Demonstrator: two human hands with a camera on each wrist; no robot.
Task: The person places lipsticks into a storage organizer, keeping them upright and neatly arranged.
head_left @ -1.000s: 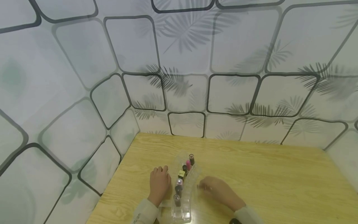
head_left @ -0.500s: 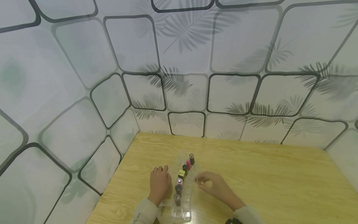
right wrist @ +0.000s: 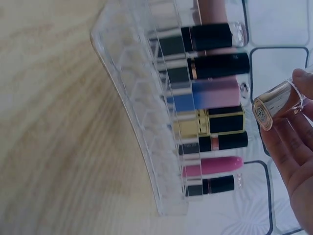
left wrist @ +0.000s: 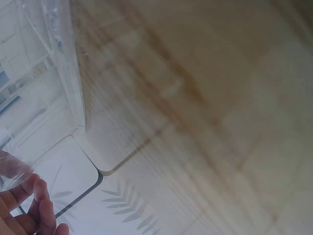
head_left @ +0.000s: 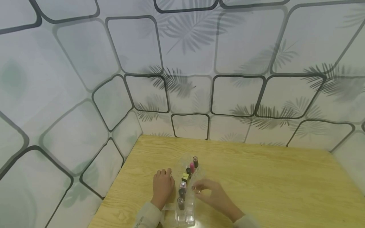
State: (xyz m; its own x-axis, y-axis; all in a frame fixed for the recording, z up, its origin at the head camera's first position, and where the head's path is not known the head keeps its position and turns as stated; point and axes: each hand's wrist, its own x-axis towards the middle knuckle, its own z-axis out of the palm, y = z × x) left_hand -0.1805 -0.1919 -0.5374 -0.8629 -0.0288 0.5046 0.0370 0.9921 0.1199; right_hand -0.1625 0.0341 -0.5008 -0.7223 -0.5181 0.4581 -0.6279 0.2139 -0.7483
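Observation:
A clear tiered lipstick organizer stands on the table, with a row of lipsticks upright in one tier. Among them are a pink tube, a black-and-gold square one and a pink-and-blue one. My left hand is at the organizer's left side, its curled fingers and thumb on the clear plastic edge. Just right of the organizer, my right hand pinches a shiny rose-gold lipstick between thumb and fingers. That lipstick is tilted, its embossed end facing the organizer without touching it.
The organizer's front tiers hold no lipsticks on the side facing my right hand. A wood-grain table extends to the right and back. Patterned walls rise at the table's back and left.
My right hand has risen from the table right of the organizer and moved left toward it, with the rose-gold lipstick. My left hand has stayed in place.

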